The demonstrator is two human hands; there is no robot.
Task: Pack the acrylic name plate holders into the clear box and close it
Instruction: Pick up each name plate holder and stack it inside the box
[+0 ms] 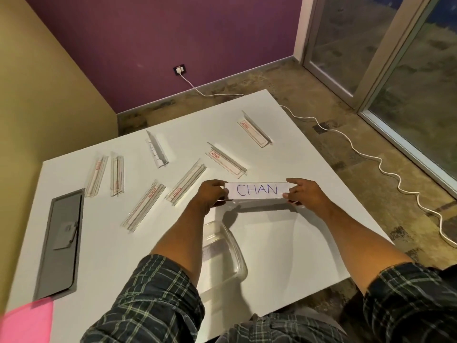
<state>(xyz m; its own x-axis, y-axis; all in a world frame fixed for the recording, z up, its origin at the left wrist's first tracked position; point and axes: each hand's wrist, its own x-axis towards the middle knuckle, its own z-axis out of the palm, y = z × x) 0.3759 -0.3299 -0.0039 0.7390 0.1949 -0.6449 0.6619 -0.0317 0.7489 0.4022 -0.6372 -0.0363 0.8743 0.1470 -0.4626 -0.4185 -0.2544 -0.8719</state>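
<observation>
"CHAN" holder (257, 190) held above the table (284, 134)

Left hand (213, 194) pinched its 9 o'clock end, right hand (303, 191) its 3 o'clock end; clear box (228, 253) lay at 6 o'clock.

We are seeing the table (284, 231) carrying everything. The clear box (230, 253) is sitting at the near edge; just beyond it, both hands are holding the "CHAN" name plate holder (257, 190) above the table. Seven more holders (186, 181) are lying scattered farther off, leftward. The lid (60, 243) is lying far left.
</observation>
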